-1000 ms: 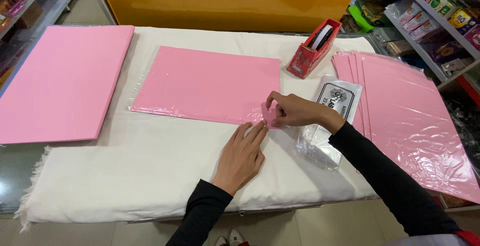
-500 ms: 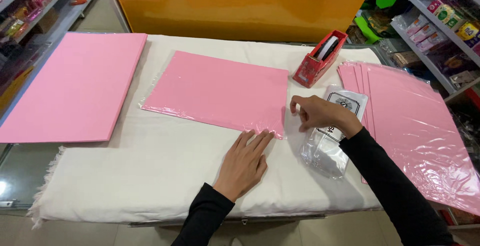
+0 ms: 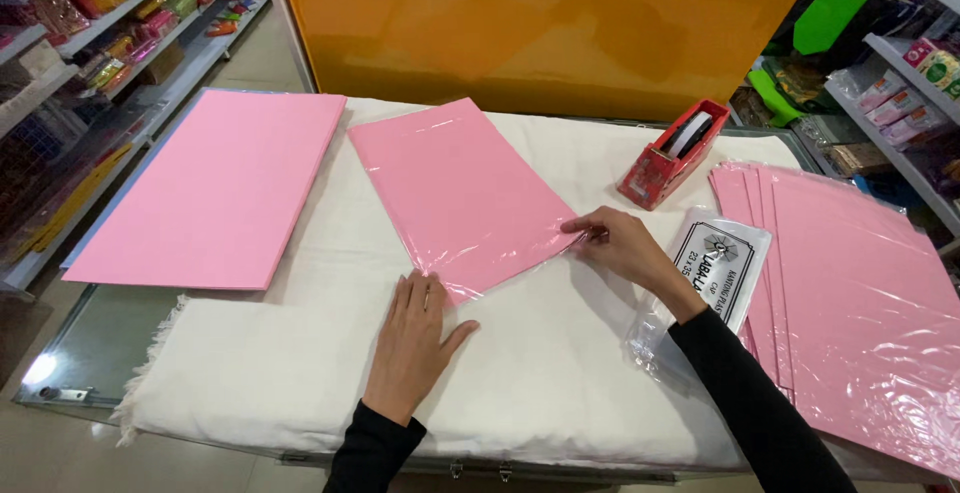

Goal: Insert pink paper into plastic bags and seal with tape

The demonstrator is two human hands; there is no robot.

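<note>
A pink sheet in a clear plastic sleeve (image 3: pixel 458 191) lies at an angle on the white cloth (image 3: pixel 560 373). My left hand (image 3: pixel 415 338) rests flat on the cloth, fingertips on the sleeve's near corner. My right hand (image 3: pixel 620 243) pinches the sleeve's right corner edge with its fingertips. A pack of clear plastic bags (image 3: pixel 715 273) with a printed label lies right beside my right forearm.
A stack of pink sheets (image 3: pixel 215 188) lies at the left on the glass counter (image 3: pixel 80 353). Several sleeved pink sheets (image 3: pixel 860 283) are fanned out at the right. A red tape dispenser (image 3: pixel 670 153) stands behind. Shop shelves flank both sides; an orange panel (image 3: pixel 540 23) stands at the back.
The sleeved sheet has been turned from square to the table edge to a slanted position. My right hand moved to its right corner; my left hand stayed at the near corner.
</note>
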